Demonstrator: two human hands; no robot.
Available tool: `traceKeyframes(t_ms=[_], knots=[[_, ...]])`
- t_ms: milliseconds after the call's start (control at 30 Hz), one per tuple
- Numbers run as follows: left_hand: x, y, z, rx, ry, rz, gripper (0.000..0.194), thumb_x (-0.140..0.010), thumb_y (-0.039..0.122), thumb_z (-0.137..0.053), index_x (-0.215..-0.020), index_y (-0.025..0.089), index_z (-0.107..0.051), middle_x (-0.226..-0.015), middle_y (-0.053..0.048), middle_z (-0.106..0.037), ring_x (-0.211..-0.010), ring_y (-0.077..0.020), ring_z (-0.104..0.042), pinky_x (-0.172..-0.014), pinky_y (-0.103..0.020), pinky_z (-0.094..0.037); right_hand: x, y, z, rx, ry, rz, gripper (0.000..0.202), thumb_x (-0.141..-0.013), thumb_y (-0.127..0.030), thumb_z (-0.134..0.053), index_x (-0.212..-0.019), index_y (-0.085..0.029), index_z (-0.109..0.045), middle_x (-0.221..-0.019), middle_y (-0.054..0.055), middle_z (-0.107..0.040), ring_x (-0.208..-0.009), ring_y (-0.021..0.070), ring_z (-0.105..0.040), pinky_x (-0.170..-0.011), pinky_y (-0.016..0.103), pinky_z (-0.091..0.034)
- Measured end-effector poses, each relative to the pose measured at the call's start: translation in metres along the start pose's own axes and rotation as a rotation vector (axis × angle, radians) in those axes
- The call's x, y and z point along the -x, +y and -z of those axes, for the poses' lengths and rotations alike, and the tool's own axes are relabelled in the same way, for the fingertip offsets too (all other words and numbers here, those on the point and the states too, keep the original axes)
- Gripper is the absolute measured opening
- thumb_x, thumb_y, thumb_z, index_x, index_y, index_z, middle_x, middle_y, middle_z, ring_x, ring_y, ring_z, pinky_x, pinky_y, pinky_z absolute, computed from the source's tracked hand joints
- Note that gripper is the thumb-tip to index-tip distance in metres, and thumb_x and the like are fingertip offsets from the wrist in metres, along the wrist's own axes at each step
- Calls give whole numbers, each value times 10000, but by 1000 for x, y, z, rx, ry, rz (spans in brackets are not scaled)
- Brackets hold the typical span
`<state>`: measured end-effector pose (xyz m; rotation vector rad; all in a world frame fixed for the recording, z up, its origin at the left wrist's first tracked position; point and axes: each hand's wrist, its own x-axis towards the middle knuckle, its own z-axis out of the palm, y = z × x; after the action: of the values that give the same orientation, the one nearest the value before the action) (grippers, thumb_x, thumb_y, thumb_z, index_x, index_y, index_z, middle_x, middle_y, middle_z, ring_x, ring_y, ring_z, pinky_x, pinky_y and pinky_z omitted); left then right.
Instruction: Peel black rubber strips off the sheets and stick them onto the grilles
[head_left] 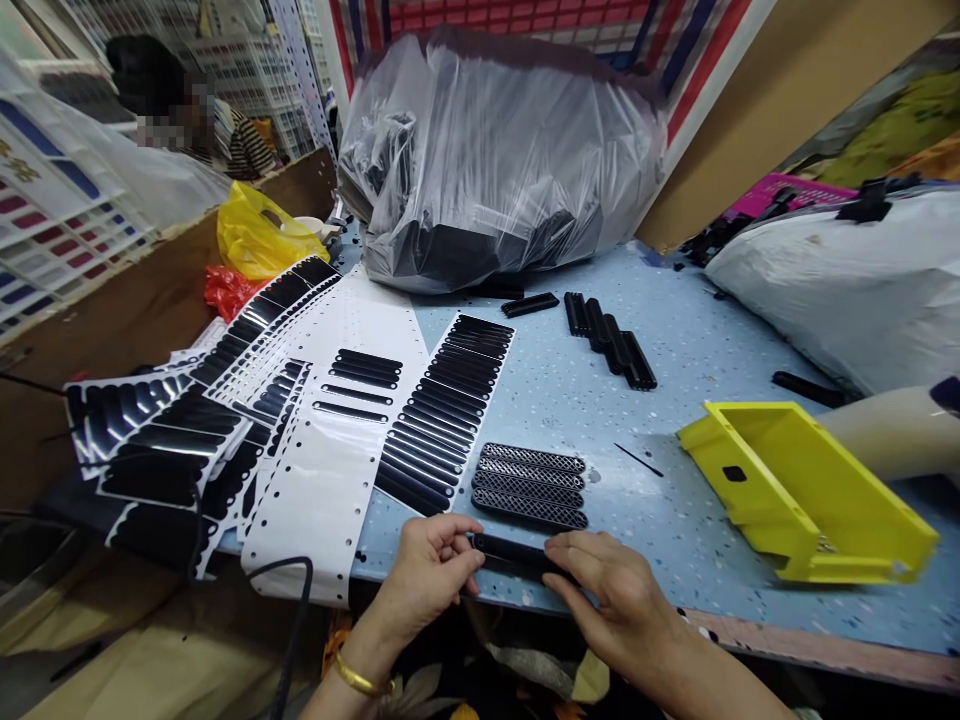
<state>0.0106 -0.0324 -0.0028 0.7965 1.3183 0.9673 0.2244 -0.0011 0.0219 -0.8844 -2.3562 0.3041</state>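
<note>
A slim black bar (514,552) with rounded ends lies crosswise between my hands at the table's front edge. My left hand (435,565) is closed, fingertips pinching at the bar's left end. The right end is gripped by my right hand (611,590), its thumb below and fingers on top, hiding that end. Just beyond, several black bars with a lattice pattern (531,487) lie side by side. To their left is a white backing sheet with rows of black adhesive strips (442,420). Another backing sheet (315,500), mostly peeled, holds a few strips.
More strip sheets (172,440) pile up at the left. A yellow bin (862,490) stands on the right. Stacked black bars (611,340) lie farther back, before a big clear plastic bag (502,170) of black parts. Another person (195,110) sits at the far left.
</note>
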Motion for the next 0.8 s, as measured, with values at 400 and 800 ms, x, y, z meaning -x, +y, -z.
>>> traceKeyframes(t_ms=[400, 800], knots=[[1, -1, 1, -26, -13, -9, 298, -636, 276, -678, -881, 109, -698, -506, 51, -571, -420, -123, -608, -340, -162, -403, 0, -2, 1, 4, -45, -39, 241, -862, -61, -448, -789, -170, -650, -742, 76, -693, -621, 196, -640, -602, 327, -490], [-1, 9, -5, -74, 25, 48, 378, -699, 516, -642, -771, 146, -618, -499, 21, -593, -373, -113, -582, -310, -148, -341, 3, -1, 0, 41, -124, -85, 249, -855, -79, -453, -776, -179, -666, -741, 64, -694, -633, 184, -621, -628, 321, -491]])
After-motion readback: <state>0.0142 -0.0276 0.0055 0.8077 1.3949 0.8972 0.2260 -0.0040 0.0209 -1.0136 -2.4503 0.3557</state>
